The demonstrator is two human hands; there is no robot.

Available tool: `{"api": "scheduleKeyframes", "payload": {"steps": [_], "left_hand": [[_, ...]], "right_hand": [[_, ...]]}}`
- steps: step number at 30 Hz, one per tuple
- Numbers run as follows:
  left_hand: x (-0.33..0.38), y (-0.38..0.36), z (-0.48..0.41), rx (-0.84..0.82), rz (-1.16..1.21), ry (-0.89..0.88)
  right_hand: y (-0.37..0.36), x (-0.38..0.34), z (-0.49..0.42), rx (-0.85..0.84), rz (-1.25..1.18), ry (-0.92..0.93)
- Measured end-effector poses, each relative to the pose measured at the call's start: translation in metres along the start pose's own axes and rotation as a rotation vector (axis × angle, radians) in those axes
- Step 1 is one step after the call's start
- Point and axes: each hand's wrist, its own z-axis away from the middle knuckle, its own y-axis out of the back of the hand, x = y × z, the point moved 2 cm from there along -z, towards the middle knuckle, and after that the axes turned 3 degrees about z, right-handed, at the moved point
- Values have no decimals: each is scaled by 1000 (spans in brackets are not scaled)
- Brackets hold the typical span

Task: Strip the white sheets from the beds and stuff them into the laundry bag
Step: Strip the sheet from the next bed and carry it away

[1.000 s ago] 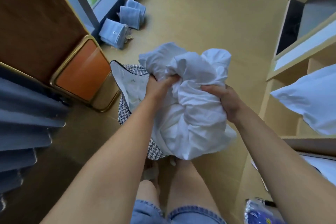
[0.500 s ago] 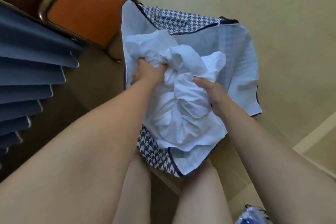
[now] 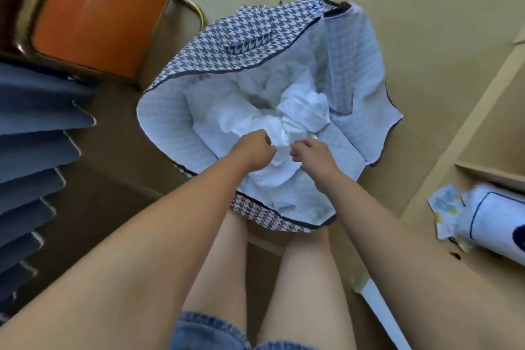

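On the floor beside the chair (image 3: 96, 8), the bag (image 3: 241, 34) stands open, its near rim by the person's legs. Sheet (image 3: 301, 111): crumpled, inside the bag, bunched toward the near wall. Both forearms extend forward and down, converging over the bag's near rim. Left hand (image 3: 254, 150): knuckles up, fingers curled into a fist, set against the sheet's near fold. Right hand (image 3: 311, 155): just beside the left, fingers curled downward over the same fold. Whether either hand grips cloth cannot be told, as the fingertips are hidden. Curtain (image 3: 37, 150) pleats hang along the floor's left edge.
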Motion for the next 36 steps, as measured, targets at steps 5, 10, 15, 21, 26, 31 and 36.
{"api": "scheduleKeyframes", "payload": {"steps": [5,10,15,21,26,31,36], "left_hand": [[9,-8,56,-30,-26,-51],[47,-44,118,-89,-163,-202],[91,-112,182,-209,-341,-404],[106,-249,272,-339,-725,-579],[75,-405,358,-556,-881,-643],[6,-516,441,-799,-1109,-663],[-19,-587,516,-972,-1409,-948]], "right_hand": [[12,5,70,63,-143,7],[33,44,141,202,-335,4],[57,138,216,422,-506,-21],[61,303,334,706,-744,-71],[34,435,437,873,-957,-168],[-6,540,512,1116,-1169,-378],[-56,604,579,1231,-1335,-538]]}}
